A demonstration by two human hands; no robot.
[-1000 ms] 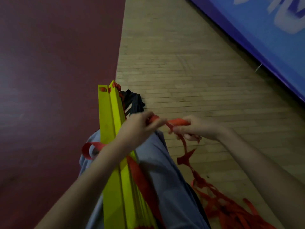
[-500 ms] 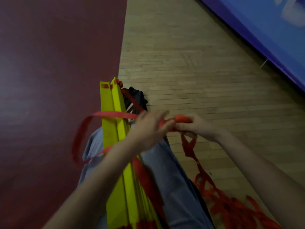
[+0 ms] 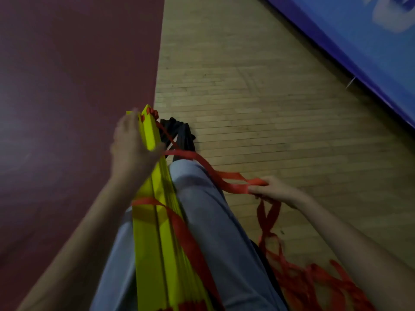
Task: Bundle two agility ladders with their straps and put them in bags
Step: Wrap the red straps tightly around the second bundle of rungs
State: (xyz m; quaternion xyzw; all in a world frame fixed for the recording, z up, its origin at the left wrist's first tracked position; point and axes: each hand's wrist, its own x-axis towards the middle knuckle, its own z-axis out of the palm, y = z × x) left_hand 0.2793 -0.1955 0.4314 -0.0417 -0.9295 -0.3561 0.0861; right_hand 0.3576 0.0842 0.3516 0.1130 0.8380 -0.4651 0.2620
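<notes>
Left hand [image 3: 132, 147] curled round top end of yellow rung stack [image 3: 155, 243], bit blurry tbh. Stack lay lengthwise along grey trouser legs [image 3: 213, 221], one turn of red strap [image 3: 202, 160] across its middle. Right hand [image 3: 276, 189] out over wood floor [image 3: 269, 86], fingers pinched on strap running from stack top. Black bag [image 3: 182, 133] on floor just past knee. Loose strap heap [image 3: 314, 283] under right forearm.

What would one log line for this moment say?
left hand: holds rungs | right hand: pinches strap | strap: one loop across rungs
</notes>
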